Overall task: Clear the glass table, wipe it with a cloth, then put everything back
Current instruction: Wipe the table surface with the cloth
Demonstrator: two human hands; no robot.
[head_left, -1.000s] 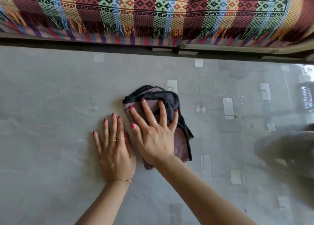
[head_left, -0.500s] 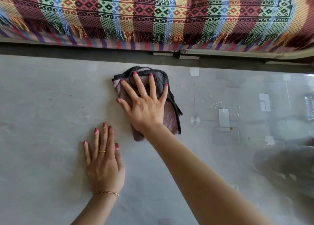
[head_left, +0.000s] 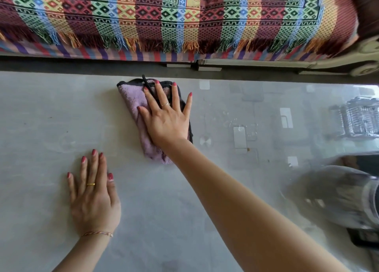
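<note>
A folded cloth (head_left: 133, 103), lilac with a dark edge, lies on the glass table (head_left: 41, 117) close to its far edge. My right hand (head_left: 168, 119) presses flat on top of it, fingers spread, arm stretched forward from the lower right. The hand hides the cloth's right part. Nearer to me and to the left, my left hand (head_left: 93, 197) rests palm down on the bare glass with its fingers apart and nothing in it.
A sofa under a striped woven throw (head_left: 184, 15) runs along the far side, past a narrow dark gap (head_left: 82, 65). Water drops (head_left: 231, 122) sit on the glass right of the cloth. Blurred reflections (head_left: 338, 195) show at the right.
My right hand has pushed the cloth away from me, from beside my left hand up to the table's far edge. The left hand has stayed flat on the glass.
</note>
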